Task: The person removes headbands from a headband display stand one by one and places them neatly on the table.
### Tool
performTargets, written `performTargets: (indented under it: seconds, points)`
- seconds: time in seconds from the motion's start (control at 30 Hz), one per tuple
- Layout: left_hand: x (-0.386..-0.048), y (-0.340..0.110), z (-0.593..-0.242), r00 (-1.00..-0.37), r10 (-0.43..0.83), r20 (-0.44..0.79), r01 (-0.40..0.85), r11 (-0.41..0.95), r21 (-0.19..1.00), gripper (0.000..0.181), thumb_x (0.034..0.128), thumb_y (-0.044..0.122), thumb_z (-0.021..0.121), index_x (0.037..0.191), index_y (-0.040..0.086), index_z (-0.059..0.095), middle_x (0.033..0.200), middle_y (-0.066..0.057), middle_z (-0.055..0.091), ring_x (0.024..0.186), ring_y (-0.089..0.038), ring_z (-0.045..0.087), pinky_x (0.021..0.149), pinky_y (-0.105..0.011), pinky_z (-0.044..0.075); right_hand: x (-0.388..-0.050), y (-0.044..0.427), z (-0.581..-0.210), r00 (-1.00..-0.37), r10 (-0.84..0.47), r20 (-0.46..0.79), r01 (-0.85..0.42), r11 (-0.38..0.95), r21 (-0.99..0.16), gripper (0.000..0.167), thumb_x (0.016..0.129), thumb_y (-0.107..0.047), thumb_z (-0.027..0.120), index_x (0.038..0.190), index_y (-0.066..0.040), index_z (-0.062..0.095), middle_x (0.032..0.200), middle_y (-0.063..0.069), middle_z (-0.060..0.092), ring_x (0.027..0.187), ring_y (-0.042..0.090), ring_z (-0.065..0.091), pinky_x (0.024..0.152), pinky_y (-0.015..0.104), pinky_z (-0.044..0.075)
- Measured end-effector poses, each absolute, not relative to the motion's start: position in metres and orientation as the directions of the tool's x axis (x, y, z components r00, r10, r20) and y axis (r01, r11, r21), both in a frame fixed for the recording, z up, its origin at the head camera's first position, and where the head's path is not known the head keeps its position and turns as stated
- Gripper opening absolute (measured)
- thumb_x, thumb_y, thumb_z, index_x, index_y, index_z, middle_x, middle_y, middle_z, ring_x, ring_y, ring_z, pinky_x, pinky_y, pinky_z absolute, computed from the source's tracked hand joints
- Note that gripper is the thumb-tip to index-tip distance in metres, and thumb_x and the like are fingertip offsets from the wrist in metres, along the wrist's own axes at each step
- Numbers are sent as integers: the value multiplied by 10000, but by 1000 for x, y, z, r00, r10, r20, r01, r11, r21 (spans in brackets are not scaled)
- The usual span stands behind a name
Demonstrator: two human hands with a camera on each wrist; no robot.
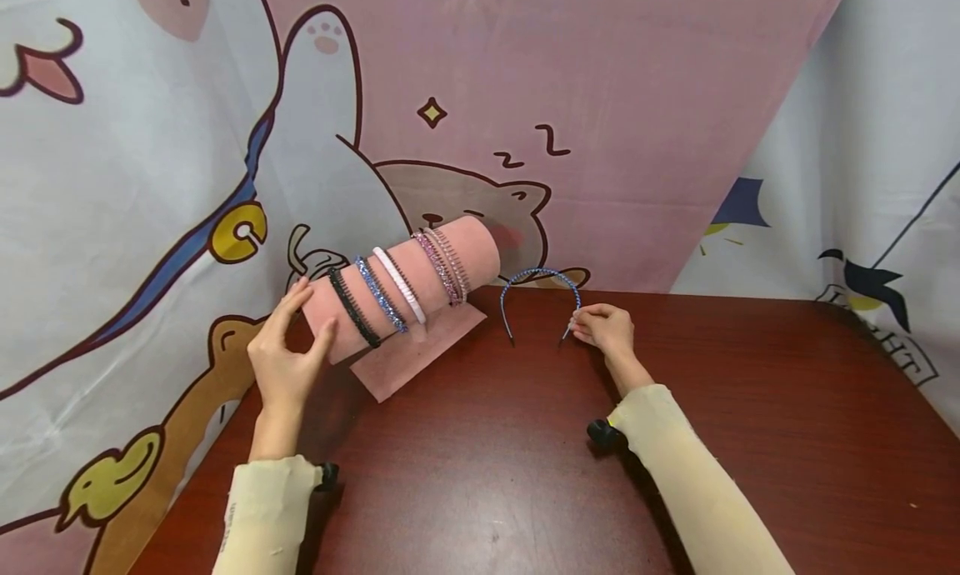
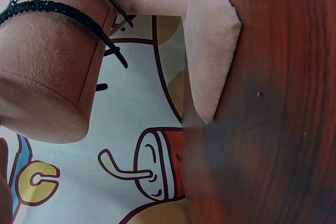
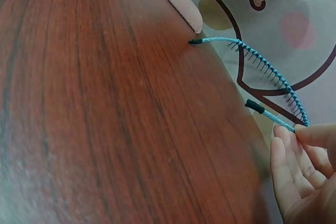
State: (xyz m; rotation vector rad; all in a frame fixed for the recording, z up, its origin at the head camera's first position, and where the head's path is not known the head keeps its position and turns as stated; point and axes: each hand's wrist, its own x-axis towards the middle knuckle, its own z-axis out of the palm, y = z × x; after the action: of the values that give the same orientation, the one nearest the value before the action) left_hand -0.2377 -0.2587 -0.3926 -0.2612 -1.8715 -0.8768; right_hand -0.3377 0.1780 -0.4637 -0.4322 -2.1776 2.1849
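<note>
A pink, cloth-covered headband stand lies across the view, its roll tilted up to the right. My left hand holds the roll's left end, thumb in front and fingers over the top edge. Around the roll sit several headbands: a black one, a glittery blue one, a white one, and pinkish ones near the right end. To the right of the stand, my right hand pinches one leg of a thin blue headband. Small comb teeth line its inner side, and its ends are dark.
The stand's flat pink base is on the reddish-brown wooden table, joined to the roll by a short post. Behind the table hangs a cloth backdrop with cartoon animals, and it also runs along the left side.
</note>
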Motion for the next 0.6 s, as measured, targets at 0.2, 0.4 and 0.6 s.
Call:
performTargets:
  seconds: [0.2, 0.4, 0.6]
  points:
    - [-237, -258, -392, -468, -198, 861, 534, 713, 454, 476, 787, 185, 821, 1243, 112, 708, 1307, -57, 687, 1241, -242, 642, 1092, -178, 429, -337, 180, -464, -960, 206, -189, 188, -24, -982, 258, 940, -43, 637, 1147, 110, 642, 626, -85, 691, 596, 28, 703, 654, 226, 604]
    - [-237, -259, -392, -466, -198, 862, 536, 712, 453, 470, 791, 196, 818, 1240, 109, 709, 1309, -41, 687, 1245, -223, 640, 1092, -181, 430, -336, 182, -464, -958, 205, -199, 204, 1, -979, 286, 940, -59, 643, 1174, 106, 641, 655, -74, 701, 606, 29, 708, 651, 217, 601]
    - [-238, -259, -393, -466, -199, 862, 541, 707, 456, 470, 794, 202, 818, 1240, 105, 708, 1307, -49, 688, 1243, -237, 641, 1093, -186, 432, -337, 185, -465, -958, 197, -211, 216, 6, -976, 311, 939, -68, 648, 1195, 109, 634, 658, -67, 704, 597, 26, 706, 643, 213, 600]
